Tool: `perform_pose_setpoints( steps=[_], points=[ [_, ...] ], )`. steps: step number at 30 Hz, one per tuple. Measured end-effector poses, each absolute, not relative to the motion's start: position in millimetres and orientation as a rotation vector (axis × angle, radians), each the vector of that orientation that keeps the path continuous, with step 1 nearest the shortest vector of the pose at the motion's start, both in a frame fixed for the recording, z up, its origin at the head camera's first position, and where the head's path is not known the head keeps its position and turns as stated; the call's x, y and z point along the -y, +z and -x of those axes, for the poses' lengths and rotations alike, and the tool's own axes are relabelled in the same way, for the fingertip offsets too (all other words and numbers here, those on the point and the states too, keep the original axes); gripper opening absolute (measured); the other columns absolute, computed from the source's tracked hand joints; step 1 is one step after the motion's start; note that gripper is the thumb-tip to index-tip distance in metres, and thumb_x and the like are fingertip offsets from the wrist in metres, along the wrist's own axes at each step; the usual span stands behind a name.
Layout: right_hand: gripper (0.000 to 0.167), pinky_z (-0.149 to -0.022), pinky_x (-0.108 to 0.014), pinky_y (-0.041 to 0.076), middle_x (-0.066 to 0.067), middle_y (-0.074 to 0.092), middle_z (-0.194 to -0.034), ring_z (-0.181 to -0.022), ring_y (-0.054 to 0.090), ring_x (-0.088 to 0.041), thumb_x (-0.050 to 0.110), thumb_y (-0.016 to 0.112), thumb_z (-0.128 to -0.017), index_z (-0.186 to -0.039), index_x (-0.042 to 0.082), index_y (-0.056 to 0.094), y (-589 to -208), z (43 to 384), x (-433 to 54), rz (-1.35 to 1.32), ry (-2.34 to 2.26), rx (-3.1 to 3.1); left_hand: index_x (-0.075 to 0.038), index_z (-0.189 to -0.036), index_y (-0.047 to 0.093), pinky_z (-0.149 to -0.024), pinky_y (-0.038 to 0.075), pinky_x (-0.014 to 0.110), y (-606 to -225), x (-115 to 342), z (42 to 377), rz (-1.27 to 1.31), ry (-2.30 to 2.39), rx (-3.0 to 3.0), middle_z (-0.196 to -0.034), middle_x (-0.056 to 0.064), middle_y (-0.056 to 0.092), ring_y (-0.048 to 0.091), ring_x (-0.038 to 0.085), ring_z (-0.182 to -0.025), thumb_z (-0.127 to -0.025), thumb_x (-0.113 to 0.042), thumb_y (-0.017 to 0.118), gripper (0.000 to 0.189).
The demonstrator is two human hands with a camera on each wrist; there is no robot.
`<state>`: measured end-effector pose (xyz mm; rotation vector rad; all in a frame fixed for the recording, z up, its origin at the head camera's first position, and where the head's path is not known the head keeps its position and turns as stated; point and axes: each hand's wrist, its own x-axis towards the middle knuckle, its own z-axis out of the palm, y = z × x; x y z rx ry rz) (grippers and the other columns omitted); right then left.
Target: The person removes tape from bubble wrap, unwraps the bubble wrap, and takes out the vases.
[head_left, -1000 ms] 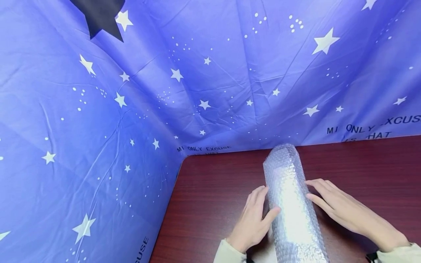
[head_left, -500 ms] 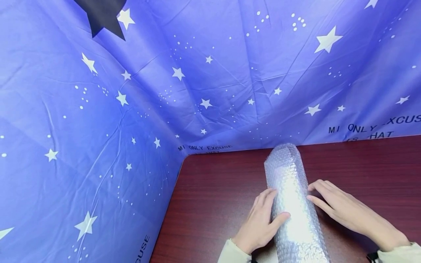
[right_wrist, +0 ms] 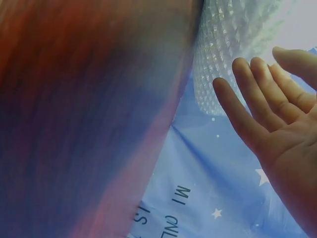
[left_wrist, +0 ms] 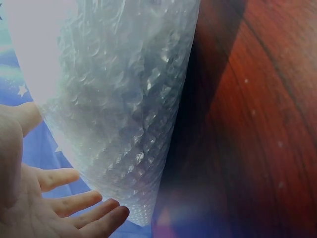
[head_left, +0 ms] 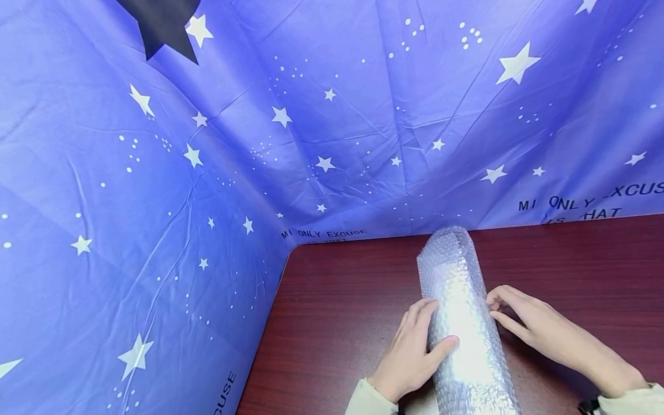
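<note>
A long roll of clear bubble wrap lies on the dark red-brown table, running from the front toward the back curtain. My left hand rests on its left side, thumb on top. In the left wrist view the fingers of the left hand are spread, fairly straight, along the bubble wrap. On the roll's right side, my right hand touches the plastic with its fingertips. Loosely bent fingers show on the right hand beside the bubble wrap in the right wrist view. The roll's near end is out of frame.
A blue curtain with white stars and printed words hangs behind and to the left of the table. Something pale shows beneath the roll near the left wrist.
My left hand has shifted right, farther onto the roll. The right hand's fingers have bent slightly more at the roll's right side. The roll has barely moved.
</note>
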<state>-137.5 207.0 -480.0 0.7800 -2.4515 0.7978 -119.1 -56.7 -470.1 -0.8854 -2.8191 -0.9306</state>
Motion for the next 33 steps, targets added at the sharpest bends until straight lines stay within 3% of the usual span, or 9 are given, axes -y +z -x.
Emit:
perform_pose_setpoints(
  steps=[6,12,19,26,33],
  points=[
    [0.038,-0.067,-0.008,0.043,0.019,0.057,-0.090,-0.080,0.057,0.005,-0.005,0.078,-0.077,-0.096,0.022,0.060,-483,139,-208,-0.787,0.828,2.390,-0.017,-0.152,0.035,-0.111,0.042,0.033,-468,57,118,0.884,-0.933,2.823,-0.153,0.000,0.038,0.039,0.015,-0.140,-0.102,-0.056,0.039,0.064],
    [0.023,-0.062,-0.012,0.039,0.021,0.056,-0.085,-0.075,0.051,0.008,0.008,0.075,-0.086,-0.090,0.025,0.060,-478,138,-208,-0.700,0.794,2.426,-0.016,-0.152,0.035,-0.111,0.042,0.033,-468,58,118,0.875,-0.951,2.830,-0.153,0.000,0.038,0.039,0.015,-0.140,-0.102,-0.056,0.040,0.065],
    [0.032,-0.057,-0.014,0.037,0.022,0.053,-0.082,-0.073,0.049,0.008,-0.001,0.076,-0.081,-0.086,0.026,0.058,-470,136,-205,-0.649,0.817,2.442,-0.016,-0.152,0.036,-0.112,0.041,0.032,-469,57,120,0.857,-0.967,2.824,-0.153,0.000,0.039,0.040,0.013,-0.140,-0.101,-0.056,0.042,0.065],
    [0.016,-0.058,-0.012,0.037,0.022,0.053,-0.082,-0.072,0.050,0.008,0.011,0.071,-0.091,-0.086,0.022,0.061,-462,131,-203,-0.627,0.879,2.435,-0.019,-0.153,0.035,-0.111,0.042,0.032,-469,56,122,0.844,-0.998,2.843,-0.154,-0.002,0.038,0.039,0.013,-0.140,-0.101,-0.058,0.041,0.065],
    [0.038,-0.063,-0.011,0.041,0.021,0.055,-0.087,-0.076,0.053,0.008,-0.004,0.080,-0.075,-0.087,0.026,0.061,-460,130,-199,-0.689,0.901,2.360,-0.019,-0.152,0.036,-0.110,0.043,0.033,-469,58,121,0.829,-1.032,2.853,-0.153,-0.003,0.038,0.040,0.013,-0.139,-0.100,-0.059,0.043,0.066]
  ],
)
